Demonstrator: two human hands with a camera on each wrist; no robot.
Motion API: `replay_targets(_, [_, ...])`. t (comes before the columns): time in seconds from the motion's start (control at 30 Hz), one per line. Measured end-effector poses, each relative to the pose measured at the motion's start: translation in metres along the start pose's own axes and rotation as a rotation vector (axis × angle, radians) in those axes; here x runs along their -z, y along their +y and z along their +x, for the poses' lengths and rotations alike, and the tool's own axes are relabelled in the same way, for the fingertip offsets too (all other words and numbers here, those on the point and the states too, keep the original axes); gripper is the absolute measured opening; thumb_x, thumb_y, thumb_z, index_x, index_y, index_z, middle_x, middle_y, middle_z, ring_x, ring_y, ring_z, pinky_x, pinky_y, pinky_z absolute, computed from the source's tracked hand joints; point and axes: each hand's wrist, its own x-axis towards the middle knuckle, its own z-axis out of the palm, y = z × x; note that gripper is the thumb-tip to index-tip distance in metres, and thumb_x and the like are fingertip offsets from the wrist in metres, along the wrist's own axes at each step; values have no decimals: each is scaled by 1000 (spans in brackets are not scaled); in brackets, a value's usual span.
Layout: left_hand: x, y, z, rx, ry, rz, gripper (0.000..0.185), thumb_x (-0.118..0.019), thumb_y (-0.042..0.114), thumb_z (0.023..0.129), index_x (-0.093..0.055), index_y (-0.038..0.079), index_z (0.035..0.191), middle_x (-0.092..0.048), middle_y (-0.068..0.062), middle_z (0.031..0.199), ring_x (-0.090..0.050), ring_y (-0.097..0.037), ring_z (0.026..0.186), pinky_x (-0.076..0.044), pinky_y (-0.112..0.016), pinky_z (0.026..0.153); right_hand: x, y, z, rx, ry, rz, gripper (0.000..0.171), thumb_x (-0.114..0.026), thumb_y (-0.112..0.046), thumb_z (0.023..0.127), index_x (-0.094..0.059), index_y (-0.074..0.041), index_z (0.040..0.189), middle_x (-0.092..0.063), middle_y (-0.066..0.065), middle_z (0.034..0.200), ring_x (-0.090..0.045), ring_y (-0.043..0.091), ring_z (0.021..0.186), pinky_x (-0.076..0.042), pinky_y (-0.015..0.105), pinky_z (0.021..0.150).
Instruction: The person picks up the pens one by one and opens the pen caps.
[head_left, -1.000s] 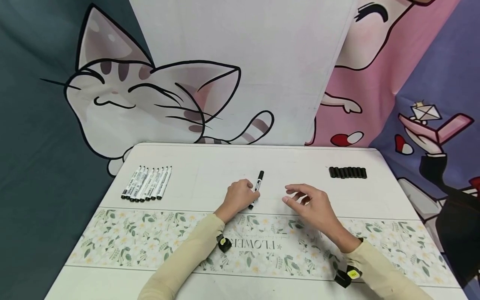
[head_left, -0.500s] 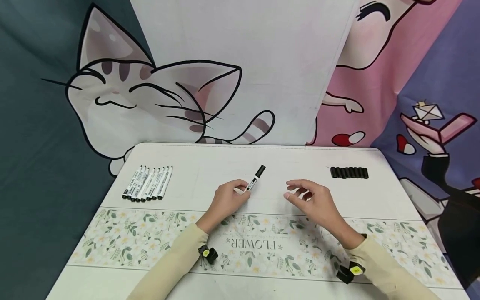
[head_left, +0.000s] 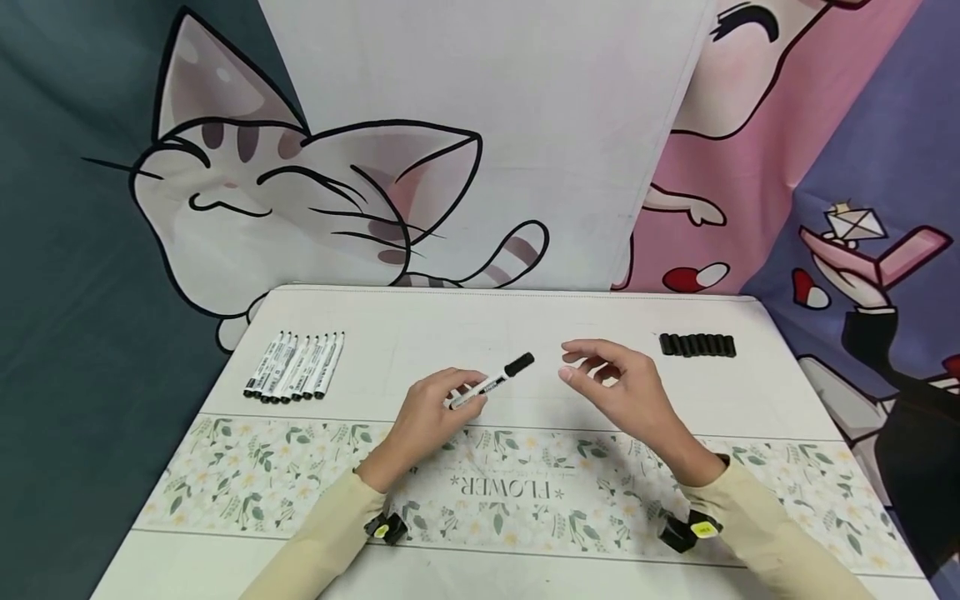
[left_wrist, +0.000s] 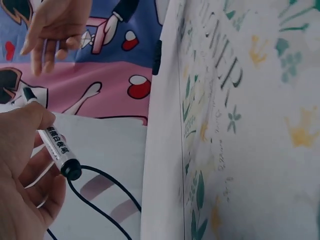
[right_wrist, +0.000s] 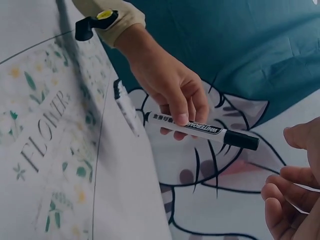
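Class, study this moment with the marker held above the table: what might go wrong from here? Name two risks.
1. The left hand pinches the whiteboard marker only near its tail end, so the capped end sticks far out and it may tip or slip.
2. The right hand is open close to the cap; a quick reach might knock the marker loose.

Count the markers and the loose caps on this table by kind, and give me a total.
Capped marker held in the left hand: 1
Uncapped markers in a row on the table: about 8
Loose black caps in a row: about 8, too small to be sure
Total: about 17
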Motion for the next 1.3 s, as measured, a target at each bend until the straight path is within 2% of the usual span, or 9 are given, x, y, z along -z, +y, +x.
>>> replay_targets(0.1, [3, 2, -4, -44, 14, 24, 22, -76, 19, 93, -76, 18, 115, -73, 8, 101, -61, -7, 83, -50, -29, 69, -5, -4, 0, 33, -26, 16, 34, -77, -14, 93, -72, -18, 126, -74, -2, 107, -66, 7, 86, -53, 22, 74])
replay_targets(0.3, [4, 7, -13, -84, 21, 25, 23, -78, 20, 91, -76, 18, 113, -74, 8, 103, -67, -11, 91, -54, -31, 76, -18, -9, -5, 63, -107, 20, 39, -79, -18, 91, -70, -18, 129, -74, -4, 110, -67, 7, 88, -56, 28, 72])
replay_targets(0.5, [0, 7, -21, -96, 11, 35, 24, -77, 20, 92, -76, 16, 115, -75, 5, 106, -68, -12, 96, -56, -33, 80, -27, -12, -12, 72, -208, 3, 40, -80, -23, 91, -70, -16, 129, -73, -7, 109, -66, 7, 90, -57, 29, 73])
replay_targets(0.63, [-1, 7, -24, -87, -15, 33, 24, -76, 21, 93, -76, 16, 117, -76, 4, 107, -69, -12, 97, -56, -35, 84, -30, -14, -15, 99, -233, -19, 37, -79, -23, 92, -72, -16, 127, -72, -9, 102, -65, 10, 88, -56, 28, 72])
replay_targets(0.77, [-1, 9, -25, -82, -40, 28, 25, -76, 21, 94, -76, 16, 118, -76, 5, 109, -69, -11, 99, -55, -38, 87, -30, -16, -16, 164, -203, -67, 27, -79, -20, 92, -76, -18, 119, -73, -8, 103, -64, 7, 86, -56, 28, 69])
replay_targets(0.93, [-1, 13, -22, -136, -25, 42, 34, -79, 22, 90, -72, 12, 122, -74, 2, 112, -70, -14, 101, -56, -38, 88, -30, -20, -14, 235, -126, -101, 20, -80, -15, 90, -77, -19, 110, -74, -10, 98, -60, 2, 77, -53, 25, 62])
replay_targets(1.1, [-3, 18, -16, -180, 27, 68, 35, -84, 23, 87, -70, 12, 117, -73, 1, 109, -70, -15, 99, -56, -36, 85, -30, -21, -14, 224, -60, -58, 20, -81, -10, 89, -77, -17, 107, -72, -11, 89, -60, 2, 72, -52, 24, 59])
replay_targets(1.3, [-7, 20, -14, -195, 87, 60, 31, -88, 22, 81, -72, 13, 106, -71, 2, 104, -68, -15, 96, -56, -32, 82, -33, -19, -17, 215, -54, -5, 20, -79, -8, 90, -77, -16, 108, -73, -11, 91, -62, 3, 75, -54, 24, 63])
